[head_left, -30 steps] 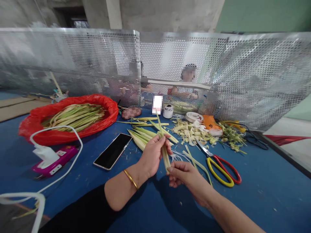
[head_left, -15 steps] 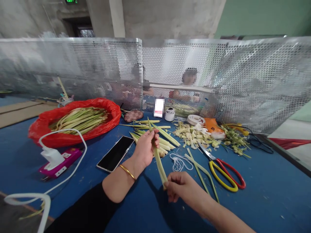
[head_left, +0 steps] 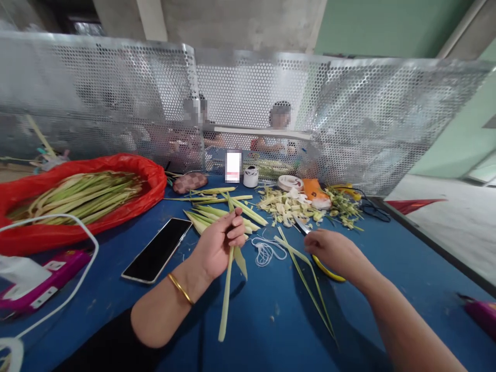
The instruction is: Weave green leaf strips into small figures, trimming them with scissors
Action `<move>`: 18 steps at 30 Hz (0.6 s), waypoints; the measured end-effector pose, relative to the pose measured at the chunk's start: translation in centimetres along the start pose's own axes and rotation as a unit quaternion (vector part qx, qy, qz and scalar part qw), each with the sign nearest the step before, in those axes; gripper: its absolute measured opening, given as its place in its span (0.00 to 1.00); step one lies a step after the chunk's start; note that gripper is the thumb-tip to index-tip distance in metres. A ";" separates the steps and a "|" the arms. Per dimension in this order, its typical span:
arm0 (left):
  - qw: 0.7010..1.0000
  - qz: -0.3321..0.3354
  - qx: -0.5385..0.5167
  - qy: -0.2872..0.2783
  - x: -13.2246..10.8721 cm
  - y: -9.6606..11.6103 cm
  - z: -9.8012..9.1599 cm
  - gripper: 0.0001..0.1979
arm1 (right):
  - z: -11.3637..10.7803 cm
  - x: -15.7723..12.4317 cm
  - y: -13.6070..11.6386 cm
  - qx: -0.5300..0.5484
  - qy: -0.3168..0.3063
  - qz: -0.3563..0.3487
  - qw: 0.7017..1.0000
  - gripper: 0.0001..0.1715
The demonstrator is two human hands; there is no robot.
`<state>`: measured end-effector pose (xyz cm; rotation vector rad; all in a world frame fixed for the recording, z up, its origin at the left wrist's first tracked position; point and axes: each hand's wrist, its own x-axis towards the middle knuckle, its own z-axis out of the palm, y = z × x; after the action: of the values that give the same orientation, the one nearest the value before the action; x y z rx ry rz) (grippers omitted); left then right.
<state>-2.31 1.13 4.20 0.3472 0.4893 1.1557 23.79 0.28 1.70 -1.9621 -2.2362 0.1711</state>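
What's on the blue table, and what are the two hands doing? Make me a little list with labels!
Left hand: grips a long green stalk
Right hand: lies on the scissors; grip hidden
Between the hands: white string
Left of the stalk: phone, lying flat
Far left: red bag holding more green stalks
Behind: cut scraps
Table: blue
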 end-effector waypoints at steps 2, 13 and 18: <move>1.000 0.001 -0.012 -0.017 -0.3 0.1 0.3 0.12 | 0.8 -0.1 -0.2 0.000 -0.013 0.000 1.000 0.04; 0.992 -0.101 0.075 0.032 0.0 -1.6 -0.3 0.10 | -0.2 -0.5 -1.6 0.198 0.261 0.062 0.943 0.09; 0.983 -0.129 0.120 0.048 -0.1 -2.3 -0.7 0.05 | 0.3 -2.8 -4.7 0.328 0.484 -0.125 0.802 0.06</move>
<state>-0.94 0.17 2.47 0.4242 0.7393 0.8664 19.56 -3.13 2.15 -0.9858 -1.4173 -0.0831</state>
